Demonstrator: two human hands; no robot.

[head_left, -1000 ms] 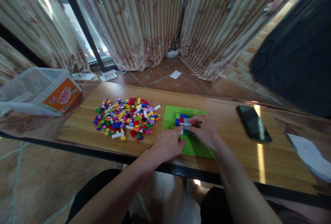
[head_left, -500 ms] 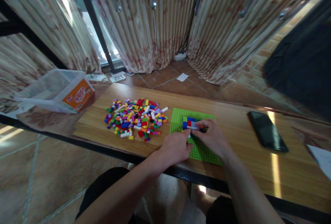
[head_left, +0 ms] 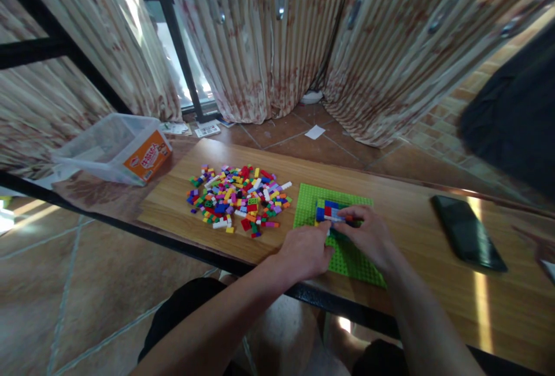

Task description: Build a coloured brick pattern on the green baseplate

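A low build of toy bricks, mostly blue with red, white and other colours, sits on a green baseplate. My left hand is at the near left edge of the build, index finger against the bricks and the other fingers curled. From the right, my right hand grips the build between thumb and fingers. The fingers cover its right and near parts, so I cannot tell whether a separate small brick is held there.
A heap of loose coloured bricks lies left of the baseplate on the wooden table. A clear plastic bin with an orange label stands at the far left. To the right lies a black phone. Curtains hang behind the table.
The head view has turned slightly left, so everything sits further right in the picture. Both hands stay at the brick build, with hardly any change in their hold.
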